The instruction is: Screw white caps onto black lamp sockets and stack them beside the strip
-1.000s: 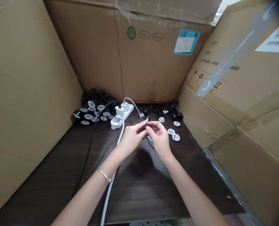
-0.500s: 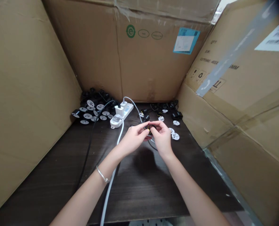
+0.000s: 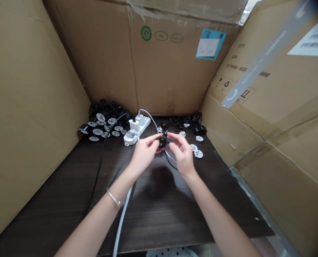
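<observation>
Left hand fingers narrow, gripping the black round part over the worktop; right hand has now come off it, fingers wider, just beside the part, no longer touching

The left forearm and right forearm are bare and angle inward from the 2 lower corners, meeting near the centre of the view. The left hand lies palm down, its thumb and fingers pinched closed at the tips. The right hand sits just beside it, its fingers loosely curled, apart from the left hand.
</observation>
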The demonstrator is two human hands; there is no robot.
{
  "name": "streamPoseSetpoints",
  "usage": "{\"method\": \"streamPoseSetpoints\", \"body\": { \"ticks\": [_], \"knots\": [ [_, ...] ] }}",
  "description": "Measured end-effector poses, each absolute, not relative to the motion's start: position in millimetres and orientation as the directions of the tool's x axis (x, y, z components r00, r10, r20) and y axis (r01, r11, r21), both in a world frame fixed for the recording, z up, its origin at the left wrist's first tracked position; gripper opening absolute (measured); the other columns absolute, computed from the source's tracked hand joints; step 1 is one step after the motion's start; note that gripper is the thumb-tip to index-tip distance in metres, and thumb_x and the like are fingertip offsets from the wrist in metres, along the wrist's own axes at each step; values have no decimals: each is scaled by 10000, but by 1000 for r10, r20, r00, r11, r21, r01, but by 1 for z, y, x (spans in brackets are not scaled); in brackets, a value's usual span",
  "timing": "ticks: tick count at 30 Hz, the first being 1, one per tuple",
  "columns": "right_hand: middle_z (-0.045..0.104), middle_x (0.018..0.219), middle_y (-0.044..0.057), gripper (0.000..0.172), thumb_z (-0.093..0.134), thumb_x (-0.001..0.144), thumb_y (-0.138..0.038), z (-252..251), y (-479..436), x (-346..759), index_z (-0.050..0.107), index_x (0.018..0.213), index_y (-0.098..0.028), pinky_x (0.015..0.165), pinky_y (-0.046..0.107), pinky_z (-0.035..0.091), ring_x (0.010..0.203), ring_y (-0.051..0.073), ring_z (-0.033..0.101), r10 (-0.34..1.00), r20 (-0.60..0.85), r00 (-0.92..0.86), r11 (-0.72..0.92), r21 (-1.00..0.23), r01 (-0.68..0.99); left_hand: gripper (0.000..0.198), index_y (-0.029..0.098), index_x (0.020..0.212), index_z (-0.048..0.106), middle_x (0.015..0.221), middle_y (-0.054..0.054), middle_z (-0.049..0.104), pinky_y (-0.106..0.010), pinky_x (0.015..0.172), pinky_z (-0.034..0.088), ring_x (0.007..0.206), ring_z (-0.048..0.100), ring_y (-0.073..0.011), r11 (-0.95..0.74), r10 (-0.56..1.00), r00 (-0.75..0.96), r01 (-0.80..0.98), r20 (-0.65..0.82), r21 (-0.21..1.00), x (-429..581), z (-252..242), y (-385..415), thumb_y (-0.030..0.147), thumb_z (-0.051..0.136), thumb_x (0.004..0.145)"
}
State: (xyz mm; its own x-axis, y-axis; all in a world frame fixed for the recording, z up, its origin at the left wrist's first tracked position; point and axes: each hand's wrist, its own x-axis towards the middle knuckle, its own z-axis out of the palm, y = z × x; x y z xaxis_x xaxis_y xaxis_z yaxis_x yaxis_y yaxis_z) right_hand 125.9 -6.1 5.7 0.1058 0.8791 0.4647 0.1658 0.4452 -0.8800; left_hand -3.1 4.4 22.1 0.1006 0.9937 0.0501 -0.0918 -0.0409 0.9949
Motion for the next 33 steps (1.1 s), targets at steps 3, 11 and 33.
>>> {"method": "streamPoseSetpoints", "body": {
  "ticks": [3, 11, 33],
  "knots": [
    [555, 1051, 78, 278, 443, 817, -275, 11, 2, 150, 599, 1019, -167, 650, 262, 466, 683, 112, 527, 816, 528, 234, 393, -805, 444, 355, 92, 1070, 634, 896, -65, 668, -317, 719, 554, 669, 655, -154, -18, 998, 58, -128, 26, 992, -4, 24, 5, 207, 528, 751],
    [501, 1146, 223, 524, 622, 686, -388, 13, 11, 216, 542, 1128, -117, 793, 468, 428, 1026, 362, 530, 908, -96, 407, -418, -232, 878, 320, 103, 1039, 638, 873, -81, 669, -303, 689, 561, 661, 669, -171, 26, 996, 89, -106, -16, 994, -2, 20, 6, 214, 546, 754],
    [543, 1012, 55, 298, 615, 751, -266, 32, -17, 147, 618, 1047, -231, 735, 296, 520, 880, 155, 559, 796, 603, 48, 559, -763, 325, 607, 126, 1173, 574, 886, -88, 674, -304, 730, 507, 794, 635, -201, -36, 974, 218, -78, 52, 996, -5, 18, 5, 282, 738, 610]
  ]
}}
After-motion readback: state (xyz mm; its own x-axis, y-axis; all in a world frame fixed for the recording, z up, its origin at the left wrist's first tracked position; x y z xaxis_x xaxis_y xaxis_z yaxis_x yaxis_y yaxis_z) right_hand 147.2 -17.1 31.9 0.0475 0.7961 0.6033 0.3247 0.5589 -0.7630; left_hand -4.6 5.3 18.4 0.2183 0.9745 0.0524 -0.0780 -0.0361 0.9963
